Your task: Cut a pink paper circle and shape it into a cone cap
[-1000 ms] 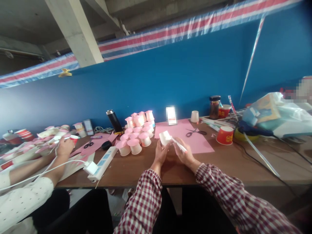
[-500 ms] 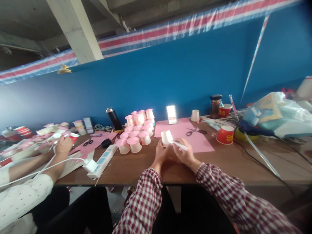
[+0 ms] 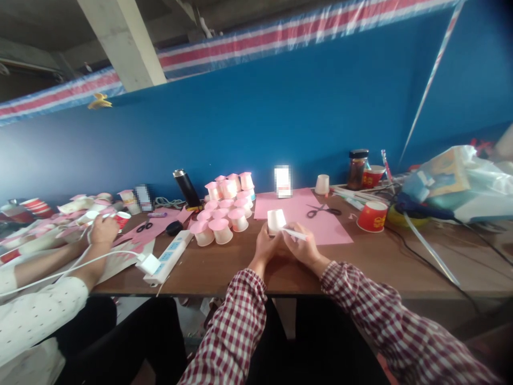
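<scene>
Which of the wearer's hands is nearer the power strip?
Left. The left hand, holding the white cup, is to the right of the power strip; the right hand, with a white stick, is farther right.

from where i sit the left sleeve (image 3: 230, 326) and the right sleeve (image 3: 372, 305) share one small check, dark maroon and white, the cloth loose and creased along its length; both run long and finish in gathered cuffs (image 3: 252, 279) that pucker snugly; lower down i make out black trousers (image 3: 332, 337), plain as far as i can tell, their seams lost in shadow
</scene>
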`<state>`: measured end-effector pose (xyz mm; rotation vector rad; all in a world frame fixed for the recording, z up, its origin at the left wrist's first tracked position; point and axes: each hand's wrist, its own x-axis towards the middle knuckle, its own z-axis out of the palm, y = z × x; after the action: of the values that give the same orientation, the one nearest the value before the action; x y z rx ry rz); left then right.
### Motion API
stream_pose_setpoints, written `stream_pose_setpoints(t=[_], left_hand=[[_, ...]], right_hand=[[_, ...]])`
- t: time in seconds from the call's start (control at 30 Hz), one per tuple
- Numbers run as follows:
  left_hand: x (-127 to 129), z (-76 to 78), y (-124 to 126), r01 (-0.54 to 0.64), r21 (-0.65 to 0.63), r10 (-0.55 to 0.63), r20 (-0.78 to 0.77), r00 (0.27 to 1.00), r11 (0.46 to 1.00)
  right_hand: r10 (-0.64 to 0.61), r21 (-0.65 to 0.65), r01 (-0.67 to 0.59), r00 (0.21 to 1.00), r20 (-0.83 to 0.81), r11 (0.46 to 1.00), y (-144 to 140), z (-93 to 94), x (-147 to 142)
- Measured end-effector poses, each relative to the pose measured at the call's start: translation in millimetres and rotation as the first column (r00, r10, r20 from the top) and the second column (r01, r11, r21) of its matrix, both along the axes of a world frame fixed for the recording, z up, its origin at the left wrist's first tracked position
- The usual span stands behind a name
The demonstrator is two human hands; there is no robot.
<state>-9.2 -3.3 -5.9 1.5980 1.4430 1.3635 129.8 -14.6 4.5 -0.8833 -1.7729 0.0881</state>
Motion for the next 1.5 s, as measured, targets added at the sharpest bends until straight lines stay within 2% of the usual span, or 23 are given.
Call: stream_pose_setpoints(t=[0.9, 1.23, 1.5], left_hand=[[0.4, 1.6, -1.5, -0.008, 0.028, 0.009, -0.054, 0.998, 1.000], [1.8, 7.4, -5.0, -0.018, 0.000, 0.018, -0.065, 0.998, 1.000], [1.4, 6.4, -4.6, -0.020, -0.005, 0.020, -0.077, 0.997, 1.000]], right_hand=[[-0.005, -0.024, 0.005, 1.000, 0.002, 1.000, 0.0, 0.3, -0.1], [0.001, -0.026, -0.001, 1.000, 0.007, 1.000, -0.6, 1.1, 0.2], [-0.007, -0.010, 0.007, 1.000, 0.005, 1.000, -0.6, 1.1, -0.2]])
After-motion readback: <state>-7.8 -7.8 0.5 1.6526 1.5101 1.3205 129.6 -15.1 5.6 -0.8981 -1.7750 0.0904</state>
